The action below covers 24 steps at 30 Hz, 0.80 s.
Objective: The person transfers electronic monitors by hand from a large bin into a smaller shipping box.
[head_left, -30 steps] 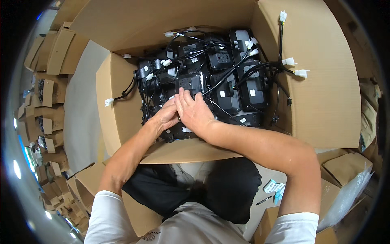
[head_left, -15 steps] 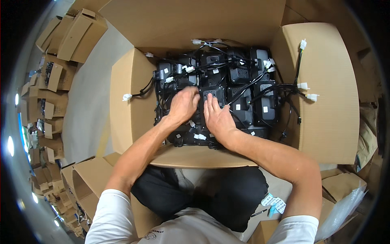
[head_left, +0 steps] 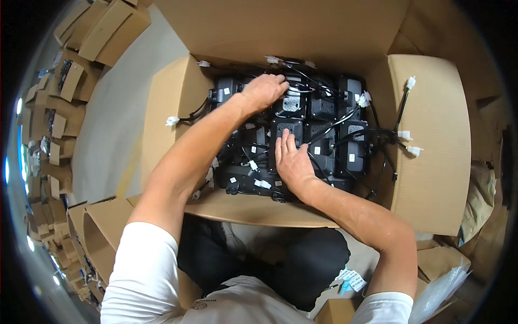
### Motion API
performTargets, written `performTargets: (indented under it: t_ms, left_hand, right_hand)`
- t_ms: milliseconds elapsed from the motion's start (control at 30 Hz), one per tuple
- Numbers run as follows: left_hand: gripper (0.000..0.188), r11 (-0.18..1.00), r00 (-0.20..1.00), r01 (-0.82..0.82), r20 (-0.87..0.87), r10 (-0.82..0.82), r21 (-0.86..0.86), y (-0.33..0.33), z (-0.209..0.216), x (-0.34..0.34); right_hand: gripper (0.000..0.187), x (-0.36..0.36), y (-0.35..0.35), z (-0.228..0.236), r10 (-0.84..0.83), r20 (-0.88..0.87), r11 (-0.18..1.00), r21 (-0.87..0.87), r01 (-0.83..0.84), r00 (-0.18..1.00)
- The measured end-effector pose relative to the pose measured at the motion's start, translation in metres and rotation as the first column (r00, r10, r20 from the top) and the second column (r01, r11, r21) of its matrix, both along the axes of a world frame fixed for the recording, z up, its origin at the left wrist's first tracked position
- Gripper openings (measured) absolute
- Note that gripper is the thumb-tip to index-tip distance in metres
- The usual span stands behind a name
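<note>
An open cardboard box (head_left: pixel 237 208) in front of me holds several black plastic housings with wired leads. My right hand (head_left: pixel 294 162) lies with fingers stretched out on a black housing (head_left: pixel 286 128) in the middle of the box. My left hand (head_left: pixel 264 90) reaches over the far row, its fingers curled down at the black cables (head_left: pixel 305 86). Whatever sits inside those fingers is hidden. Beyond the right hand, more cables with white connectors (head_left: pixel 364 99) cross the housings. Another white connector (head_left: pixel 263 184) lies on the near row.
On the right box flap (head_left: pixel 431 146) rest cables ending in white plugs (head_left: pixel 414 151). A further plug (head_left: pixel 172 121) hangs over the left flap (head_left: pixel 162 129). Cartons (head_left: pixel 116 32) line the floor at left; clear plastic wrap (head_left: pixel 442 291) is at lower right.
My left hand has moved away from me, from the middle of the box to the cables at the far row. My right hand stays on the middle housing. The view has shifted slightly.
</note>
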<state>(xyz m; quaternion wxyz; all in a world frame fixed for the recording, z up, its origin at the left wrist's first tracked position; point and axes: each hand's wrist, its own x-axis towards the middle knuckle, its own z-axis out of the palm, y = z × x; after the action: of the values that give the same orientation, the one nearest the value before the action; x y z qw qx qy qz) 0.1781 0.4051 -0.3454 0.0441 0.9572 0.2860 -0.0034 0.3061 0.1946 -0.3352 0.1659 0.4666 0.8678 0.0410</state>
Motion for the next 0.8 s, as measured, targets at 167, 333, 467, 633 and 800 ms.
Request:
performTargets:
  t_ms: [167,333,467,633,800]
  left_hand:
    - [0.053,0.987,0.974,-0.08,0.221,0.047,0.14,-0.055,0.054,-0.043]
    - [0.051,0.893,0.933,-0.318,0.275,0.234,0.319,-0.167,0.203,-0.214]
    - [0.042,0.458,0.5,-0.864,0.468,0.729,0.209,-0.319,0.271,-0.396]
    - [0.037,-0.368,-0.399,-0.917,0.332,0.854,-0.156,-0.595,0.222,-0.575]
    - [0.026,-0.559,-0.605,-0.749,0.023,0.796,-0.356,-0.726,0.09,-0.6]
  right_hand:
    - [0.064,-0.004,0.001,-0.018,-0.047,-0.087,0.999,0.011,0.048,0.995]
    - [0.104,-0.005,0.003,0.031,-0.074,-0.218,0.987,-0.152,0.041,0.973]
    - [0.098,0.009,0.001,0.024,0.008,-0.254,1.0,-0.019,-0.014,0.967]
    - [0.077,-0.009,0.001,0.031,0.168,-0.268,0.986,0.028,-0.167,0.949]
    - [0.07,0.024,0.003,0.039,0.084,-0.208,0.994,-0.056,-0.098,0.974]
